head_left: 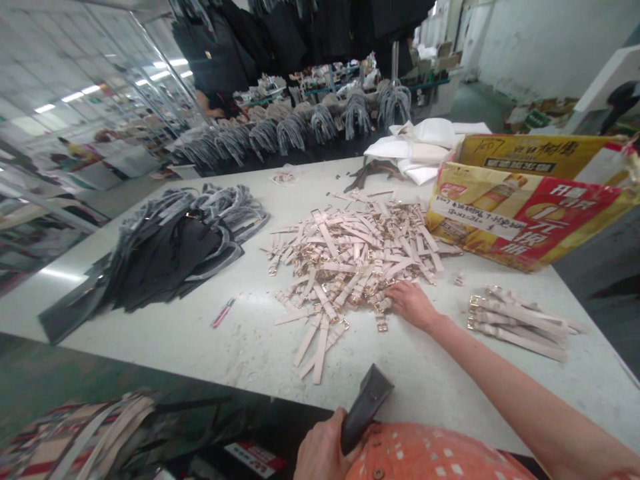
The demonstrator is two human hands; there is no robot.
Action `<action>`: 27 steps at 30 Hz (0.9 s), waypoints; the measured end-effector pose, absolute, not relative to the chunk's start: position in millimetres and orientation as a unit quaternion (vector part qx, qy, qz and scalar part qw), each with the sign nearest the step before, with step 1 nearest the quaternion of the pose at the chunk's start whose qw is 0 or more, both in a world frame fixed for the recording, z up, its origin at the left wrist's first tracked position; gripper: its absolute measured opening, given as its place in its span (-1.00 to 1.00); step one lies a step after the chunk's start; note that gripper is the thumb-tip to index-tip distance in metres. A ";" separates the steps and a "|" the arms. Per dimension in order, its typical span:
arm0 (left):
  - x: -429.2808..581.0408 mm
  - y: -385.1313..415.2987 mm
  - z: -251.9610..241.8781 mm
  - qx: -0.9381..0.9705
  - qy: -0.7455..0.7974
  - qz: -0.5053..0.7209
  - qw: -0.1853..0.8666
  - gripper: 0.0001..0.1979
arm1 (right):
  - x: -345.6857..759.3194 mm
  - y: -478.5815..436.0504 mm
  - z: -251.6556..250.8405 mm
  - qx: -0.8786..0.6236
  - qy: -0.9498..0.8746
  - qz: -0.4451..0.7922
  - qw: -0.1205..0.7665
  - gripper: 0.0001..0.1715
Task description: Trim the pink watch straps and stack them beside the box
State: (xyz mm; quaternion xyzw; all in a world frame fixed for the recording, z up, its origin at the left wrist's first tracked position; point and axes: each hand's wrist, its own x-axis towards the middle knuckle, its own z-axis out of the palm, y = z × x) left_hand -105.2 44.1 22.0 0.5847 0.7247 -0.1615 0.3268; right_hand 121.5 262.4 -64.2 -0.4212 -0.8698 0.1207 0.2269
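My right hand [413, 303] reaches to the near right edge of a heap of pale pink buckle straps [350, 247]. Its fingers are closed on one strap [383, 303] there; the fingertips are partly hidden. Low at the table's front edge, my left hand [323, 447] grips a dark, tapered, handle-like object [367, 403], whose wide end points up and away; its exact kind is unclear. A neat bundle of similar straps [520, 323] lies to the right of my right forearm. Gold-coloured buckles show throughout the heap.
A yellow and red carton [520, 207] stands at the right behind the heap. Black bag pieces with wrapped handles [170, 253] are stacked at the left. A pink cutter [223, 313] lies nearer. White wrapped material [415, 150] sits at the back; black bags [300, 33] hang beyond.
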 end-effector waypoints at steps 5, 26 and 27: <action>-109.0 36.1 19.5 0.583 0.730 -0.125 0.334 -0.66 | 126.6 245.7 -55.1 -0.383 -0.885 0.160 0.212 -0.75; -106.3 45.7 19.6 0.644 0.682 -0.129 0.321 -0.71 | 146.1 114.3 -84.1 -0.426 -0.849 0.266 0.166 -0.74; -105.4 46.9 19.2 0.646 0.682 -0.136 0.316 -0.70 | 145.2 114.9 -85.6 -0.424 -0.850 0.261 0.172 -0.74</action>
